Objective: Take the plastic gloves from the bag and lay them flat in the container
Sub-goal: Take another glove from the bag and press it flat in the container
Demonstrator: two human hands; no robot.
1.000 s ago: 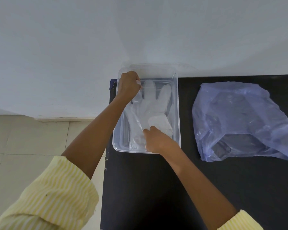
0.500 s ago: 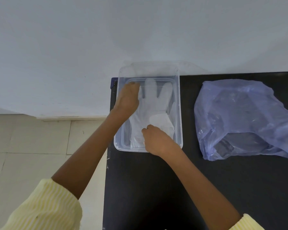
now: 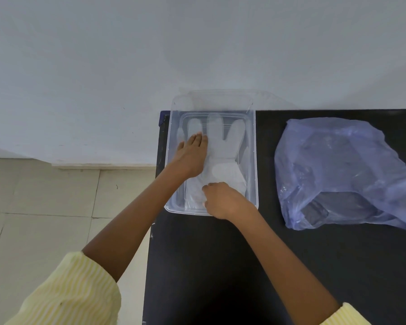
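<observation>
A clear plastic container stands at the back left corner of the black table. A translucent plastic glove lies spread inside it, fingers pointing toward the wall. My left hand lies flat on the glove's left side, fingers straight, pressing it down. My right hand is at the container's near end with its fingers curled on the glove's cuff; the fingertips are hidden. The crumpled blue plastic bag lies to the right of the container, its opening toward me.
The black table extends toward me and to the right. Its left edge drops to a tiled floor. A white wall rises directly behind the container and the bag.
My left hand has let go of the glove's fingertip area at the far left corner, opened, and slid back toward me to lie flat on the glove. My right hand has stayed at the cuff.
</observation>
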